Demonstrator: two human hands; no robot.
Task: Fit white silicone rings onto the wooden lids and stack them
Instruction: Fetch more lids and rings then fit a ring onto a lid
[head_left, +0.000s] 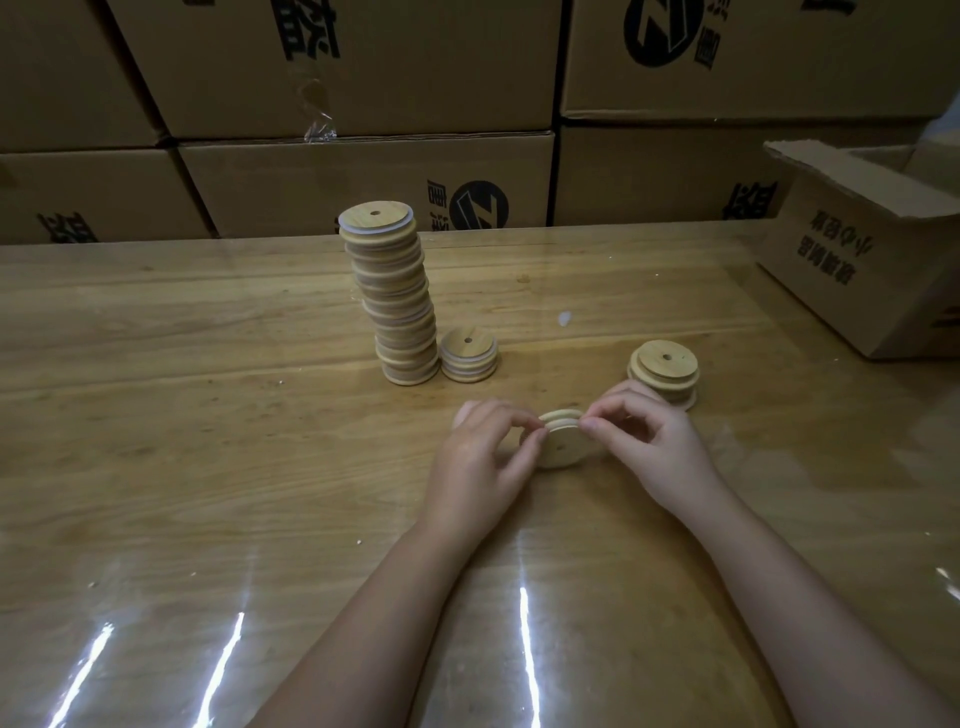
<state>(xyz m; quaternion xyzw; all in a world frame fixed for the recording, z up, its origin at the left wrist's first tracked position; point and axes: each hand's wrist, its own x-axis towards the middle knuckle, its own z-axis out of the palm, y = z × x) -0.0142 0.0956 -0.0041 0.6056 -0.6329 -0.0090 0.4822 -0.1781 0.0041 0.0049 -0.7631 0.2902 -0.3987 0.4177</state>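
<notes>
A round wooden lid (563, 444) with a small centre hole is held tilted on its edge just above the table, its flat face turned toward me. My left hand (485, 457) pinches its left rim and my right hand (649, 436) pinches its right rim. A pale ring shows along the lid's upper edge. A tall leaning stack of ringed lids (395, 296) stands behind, a short stack of lids (469, 355) right next to it. To the right sits another short pile of wooden lids (665, 371), partly behind my right fingers.
The wooden table (208, 415) has a glossy clear cover. An open cardboard box (857, 249) sits at the far right corner. Stacked cardboard cartons (363, 171) form a wall along the table's back edge. A small white scrap (564, 317) lies on the table.
</notes>
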